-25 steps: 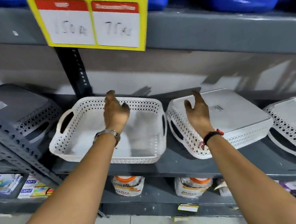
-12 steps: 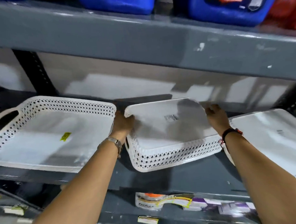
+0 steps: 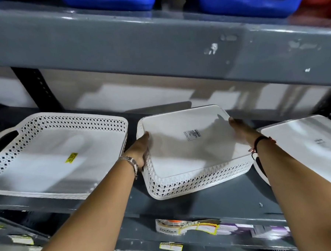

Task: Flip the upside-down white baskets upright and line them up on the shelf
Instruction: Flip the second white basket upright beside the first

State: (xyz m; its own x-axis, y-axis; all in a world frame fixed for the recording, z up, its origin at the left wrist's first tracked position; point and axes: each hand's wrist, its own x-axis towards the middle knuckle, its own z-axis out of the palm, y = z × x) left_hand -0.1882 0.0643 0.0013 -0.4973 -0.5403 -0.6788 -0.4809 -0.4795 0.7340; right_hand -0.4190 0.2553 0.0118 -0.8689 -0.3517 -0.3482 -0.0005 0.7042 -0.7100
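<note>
An upside-down white basket (image 3: 190, 149) with a barcode label on its flat base lies in the middle of the grey shelf (image 3: 212, 201), its front corner raised and turned slightly. My left hand (image 3: 141, 149) grips its left side and my right hand (image 3: 241, 131) grips its right side. To the left stands an upright white basket (image 3: 53, 156) with a lattice wall and a yellow sticker inside. A second upside-down white basket (image 3: 311, 146) lies at the right, partly behind my right forearm.
The grey upper shelf (image 3: 156, 45) hangs low over the baskets and carries blue containers (image 3: 250, 0). A black perforated upright (image 3: 36, 88) stands at the back left. Packaged goods (image 3: 187, 226) lie on the lower shelf.
Both hands went from hovering over the baskets to gripping the sides of the middle upside-down basket. The view has shifted right and closer to it.
</note>
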